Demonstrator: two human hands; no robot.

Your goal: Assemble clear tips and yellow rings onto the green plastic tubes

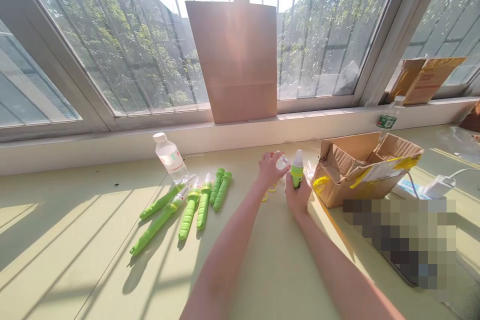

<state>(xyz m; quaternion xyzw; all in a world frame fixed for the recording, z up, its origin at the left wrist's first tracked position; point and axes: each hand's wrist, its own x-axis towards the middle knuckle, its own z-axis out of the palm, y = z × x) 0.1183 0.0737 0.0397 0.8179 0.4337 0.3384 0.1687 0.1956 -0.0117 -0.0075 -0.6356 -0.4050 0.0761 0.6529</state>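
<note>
My right hand point(298, 196) is wrapped round a green tube with a whitish translucent tip point(297, 170), held upright. Just left of it, my left hand point(270, 169) has its fingers curled at a small clear plastic piece point(283, 161). Yellow rings point(271, 188) lie on the table between my hands. Farther left are several green sticks point(203, 206), some with clear tips, and two shorter green pieces point(222, 190) side by side.
A capped water bottle point(170, 157) stands behind the sticks. To the right is an open cardboard box point(365, 182) with yellow tape, then a power strip point(412, 190) and a pixelated dark object point(397, 250). A cardboard sheet point(243, 65) leans on the window.
</note>
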